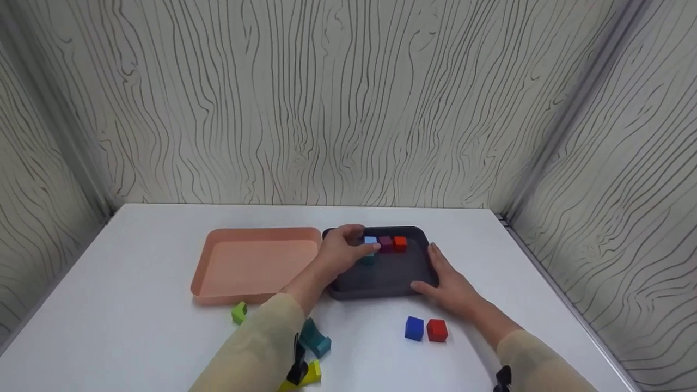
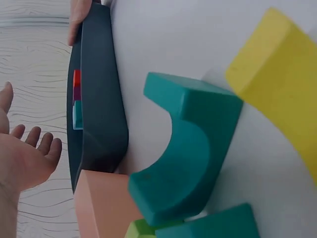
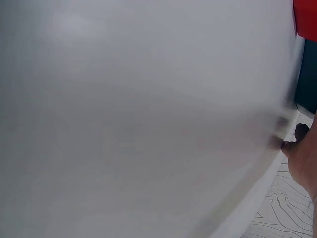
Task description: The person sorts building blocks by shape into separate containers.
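My left hand (image 1: 348, 246) hovers over the left part of a dark tray (image 1: 381, 277), close to a light blue cube (image 1: 370, 240). In the left wrist view the left hand (image 2: 27, 156) shows a bare palm with spread fingers and holds nothing. A purple cube (image 1: 385, 243) and a red cube (image 1: 400, 243) sit beside the blue one, and a teal piece (image 1: 368, 259) lies just in front. My right hand (image 1: 444, 277) rests with straight fingers along the tray's right rim, thumb at the front corner.
A pink tray (image 1: 256, 261) touches the dark tray's left side. In front lie a green block (image 1: 238, 312), a teal arch (image 1: 316, 337), a yellow block (image 1: 310, 373), a blue cube (image 1: 414, 328) and a red cube (image 1: 436, 330). Walls enclose the white table (image 1: 136, 283).
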`<state>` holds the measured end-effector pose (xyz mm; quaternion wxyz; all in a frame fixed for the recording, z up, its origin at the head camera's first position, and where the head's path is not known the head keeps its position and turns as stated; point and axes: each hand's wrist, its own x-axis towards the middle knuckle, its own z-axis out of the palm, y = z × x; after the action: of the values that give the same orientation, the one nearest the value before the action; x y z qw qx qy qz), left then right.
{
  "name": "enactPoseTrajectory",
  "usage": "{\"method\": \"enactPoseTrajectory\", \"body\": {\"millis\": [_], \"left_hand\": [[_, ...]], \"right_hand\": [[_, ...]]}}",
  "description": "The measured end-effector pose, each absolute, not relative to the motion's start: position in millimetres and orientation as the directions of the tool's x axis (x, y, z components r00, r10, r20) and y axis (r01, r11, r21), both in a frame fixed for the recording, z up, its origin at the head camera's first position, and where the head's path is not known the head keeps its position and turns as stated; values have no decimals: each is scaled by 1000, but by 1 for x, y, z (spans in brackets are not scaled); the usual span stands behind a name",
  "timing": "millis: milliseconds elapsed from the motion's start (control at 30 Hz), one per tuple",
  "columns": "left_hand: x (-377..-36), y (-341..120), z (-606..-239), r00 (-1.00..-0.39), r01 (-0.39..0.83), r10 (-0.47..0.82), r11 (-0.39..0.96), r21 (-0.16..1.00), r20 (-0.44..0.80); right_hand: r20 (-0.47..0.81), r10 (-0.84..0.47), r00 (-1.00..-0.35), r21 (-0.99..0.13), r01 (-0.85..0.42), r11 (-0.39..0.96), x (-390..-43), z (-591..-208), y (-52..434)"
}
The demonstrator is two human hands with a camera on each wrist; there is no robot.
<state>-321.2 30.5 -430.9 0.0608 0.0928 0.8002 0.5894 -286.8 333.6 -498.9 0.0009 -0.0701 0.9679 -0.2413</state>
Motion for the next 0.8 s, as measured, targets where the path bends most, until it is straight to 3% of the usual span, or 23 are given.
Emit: {"method": "enactPoseTrajectory", "body": {"millis": [333,800], "left_hand": [[-288,30,-424,-924,175,374,230,957,79],[-242,36,-429,-829,229,560,317,920,14]], "right_hand": [[12,-127,-992,-488,-116,865,-287,-498,333],[-3,-109,-994,-490,-94,866,-285,-499,333]]}}
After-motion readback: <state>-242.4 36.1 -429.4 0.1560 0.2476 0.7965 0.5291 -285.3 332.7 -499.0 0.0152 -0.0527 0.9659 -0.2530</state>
